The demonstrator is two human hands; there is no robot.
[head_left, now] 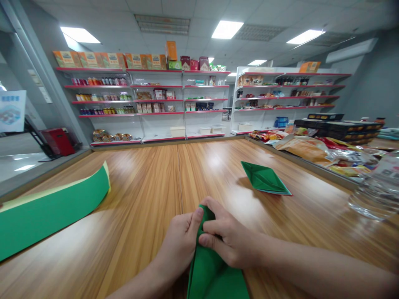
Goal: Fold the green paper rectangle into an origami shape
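Holds green paper [218,280] low at the middle of the view, over the near part of the worktop [146,187], with left hand [181,238] and right hand [226,236] both closed on its narrow far end. Rests left thumb on the left edge; curls right fingers across the top, right thumb tucked just below. Lines up the paper's long axis roughly fore and aft, running from the grip back toward the body and widening to the bottom of the frame. Covers more of the paper with the right hand, meeting it with the left along one edge. Impossible to tell: any contact with the worktop beneath. Faces a folded green piece [266,179] ahead and to the right, apart from both hands but nearer the right. Has curled green sheets [56,216] well off to the left, a clear bottle [377,193] far right, stocked shelves [162,124] beyond.
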